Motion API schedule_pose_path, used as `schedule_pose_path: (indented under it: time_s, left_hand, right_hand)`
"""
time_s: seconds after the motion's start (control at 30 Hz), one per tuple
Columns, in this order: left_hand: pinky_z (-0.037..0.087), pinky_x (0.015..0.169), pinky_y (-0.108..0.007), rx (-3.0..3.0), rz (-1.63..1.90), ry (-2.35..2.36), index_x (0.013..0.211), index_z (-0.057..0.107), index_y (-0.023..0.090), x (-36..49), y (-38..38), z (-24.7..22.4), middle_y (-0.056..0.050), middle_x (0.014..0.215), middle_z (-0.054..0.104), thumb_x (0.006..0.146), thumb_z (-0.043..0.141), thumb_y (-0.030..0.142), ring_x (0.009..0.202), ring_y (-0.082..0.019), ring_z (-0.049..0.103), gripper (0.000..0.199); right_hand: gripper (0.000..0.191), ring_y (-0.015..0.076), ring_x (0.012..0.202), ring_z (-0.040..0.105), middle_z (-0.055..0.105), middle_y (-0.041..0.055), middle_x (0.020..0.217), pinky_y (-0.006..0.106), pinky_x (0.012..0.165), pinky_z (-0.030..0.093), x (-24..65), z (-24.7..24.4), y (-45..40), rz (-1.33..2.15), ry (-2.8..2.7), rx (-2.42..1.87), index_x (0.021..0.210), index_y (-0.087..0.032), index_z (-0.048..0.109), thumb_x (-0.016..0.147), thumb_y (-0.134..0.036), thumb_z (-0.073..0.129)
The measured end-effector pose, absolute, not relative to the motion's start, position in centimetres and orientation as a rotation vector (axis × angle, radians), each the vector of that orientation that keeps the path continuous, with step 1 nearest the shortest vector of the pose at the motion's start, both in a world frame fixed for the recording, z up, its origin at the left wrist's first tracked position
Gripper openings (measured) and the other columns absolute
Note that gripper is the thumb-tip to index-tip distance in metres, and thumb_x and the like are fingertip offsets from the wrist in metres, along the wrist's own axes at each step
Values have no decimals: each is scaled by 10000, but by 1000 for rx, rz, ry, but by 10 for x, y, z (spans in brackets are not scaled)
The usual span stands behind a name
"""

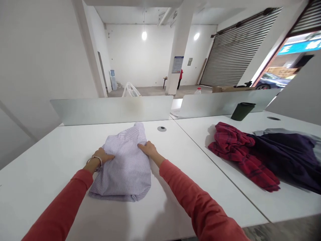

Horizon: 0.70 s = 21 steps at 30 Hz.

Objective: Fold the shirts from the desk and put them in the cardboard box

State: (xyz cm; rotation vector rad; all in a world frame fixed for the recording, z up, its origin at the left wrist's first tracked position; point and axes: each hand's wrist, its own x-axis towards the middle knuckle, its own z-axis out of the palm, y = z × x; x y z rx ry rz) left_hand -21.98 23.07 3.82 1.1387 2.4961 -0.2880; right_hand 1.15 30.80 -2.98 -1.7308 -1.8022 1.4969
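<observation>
A folded shirt [125, 164] with fine purple-and-white stripes lies on the white table in front of me, its narrow collar end pointing away. My left hand [102, 156] grips its left edge, thumb on top and fingers tucked under the cloth; a bracelet circles that wrist. On the opposite edge my right hand [148, 149] holds the fabric the same way, its thumb lying over the stripes. The fingers beneath the shirt are mostly hidden.
To the right lie a red plaid shirt [233, 147] and a dark purple garment [288, 154]. A dark green bin [242, 111] stands near the frosted divider [110, 109] line. A round cable hole [162, 129] sits behind the shirt. Someone in red stands behind the pillar [177, 50].
</observation>
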Motion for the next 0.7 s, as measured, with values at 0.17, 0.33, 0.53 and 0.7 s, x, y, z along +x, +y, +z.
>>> schedule_pose_path:
  time_s: [0.17, 0.33, 0.53, 0.7]
  left_hand:
    - [412, 832, -419, 1523, -251, 2647, 1144, 409, 89, -180, 206, 52, -194, 1206, 440, 664, 545, 477, 1075, -336, 462, 633]
    - [336, 950, -429, 2310, -129, 1877, 1156, 424, 150, -90, 147, 50, -135, 1240, 430, 640, 609, 520, 1155, -298, 366, 661]
    - [414, 852, -400, 2181, -394, 1705, 1180, 389, 133, -60, 131, 33, -127, 1205, 435, 661, 639, 442, 1091, -282, 396, 654]
    - [444, 775, -341, 2209, -686, 1603, 1204, 355, 52, -60, 152, 38, -168, 1147, 467, 692, 564, 117, 995, -260, 460, 557]
  right_hand:
    - [654, 234, 844, 589, 557, 196, 1067, 294, 630, 455, 7, -36, 335, 1583, -1669, -1763, 1137, -36, 476, 693, -508, 563]
    - [700, 222, 815, 578, 542, 200, 1074, 275, 559, 456, 1, -44, 360, 1675, -1579, -1725, 1158, -35, 450, 659, -499, 610]
    - [747, 189, 778, 574, 543, 196, 1054, 251, 543, 477, -2, -48, 376, 1807, -1509, -1603, 1159, -41, 435, 596, -465, 684]
    - [686, 171, 728, 571, 570, 159, 995, 234, 510, 465, -11, -57, 387, 1865, -1499, -1534, 1111, -69, 473, 549, -369, 727]
